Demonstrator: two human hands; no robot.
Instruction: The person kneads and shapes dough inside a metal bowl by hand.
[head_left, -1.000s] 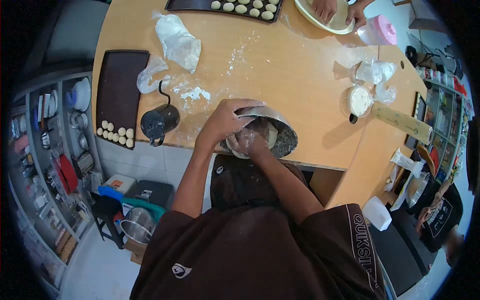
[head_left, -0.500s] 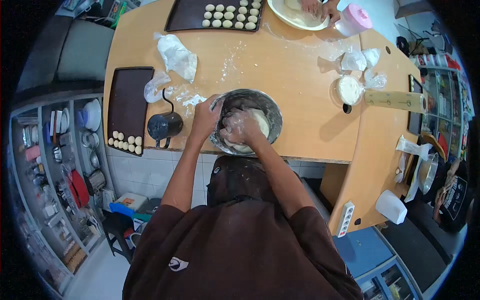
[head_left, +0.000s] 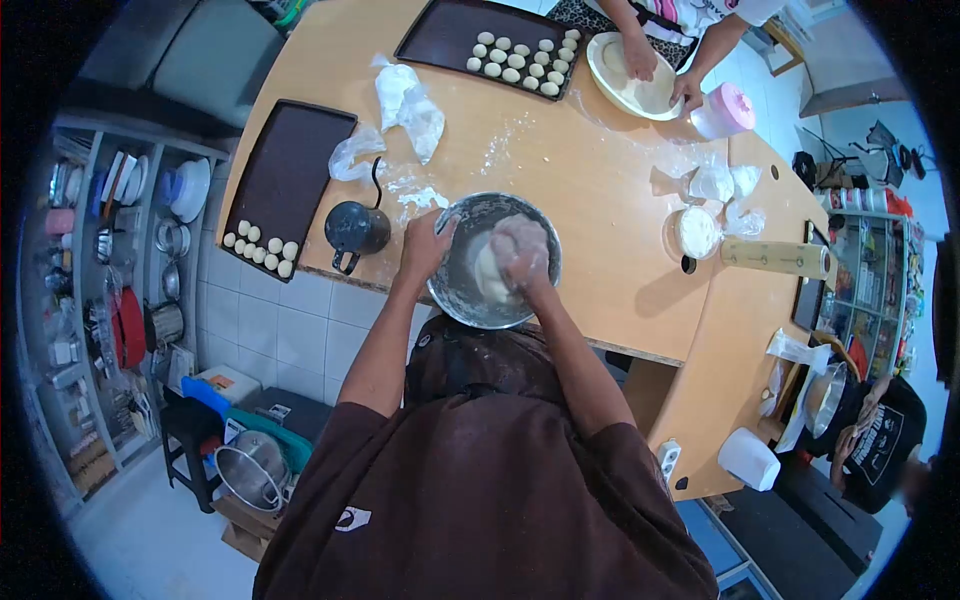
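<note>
A metal mixing bowl (head_left: pixel 460 308), dusted with flour on its inner wall, stands at the table's front edge. My left hand (head_left: pixel 428 245) is closed around its left rim. Inside the bowl lies a pale lump of dough (head_left: pixel 490 276). My right hand (head_left: pixel 524 250), whitened with flour and slightly blurred, is curled against the dough's right side and covers part of it. Left of the bowl, a dark metal cup-like sifter (head_left: pixel 357 228) with a curved handle sits near loose flour (head_left: pixel 424 197).
Dough balls lie on a left dark tray (head_left: pixel 285 150) and a back tray (head_left: pixel 440 35). Behind the sifter are flour bags (head_left: pixel 410 110). A co-worker's hands (head_left: pixel 640 58) work in a white basin (head_left: pixel 612 85). To the right are a flour tub (head_left: pixel 697 232) and a patterned roll (head_left: pixel 775 257).
The view has turned, so the table appears tilted. My right hand has shifted in the bowl, and the dough now shows on its left instead of its right. My left hand stays on the rim.
</note>
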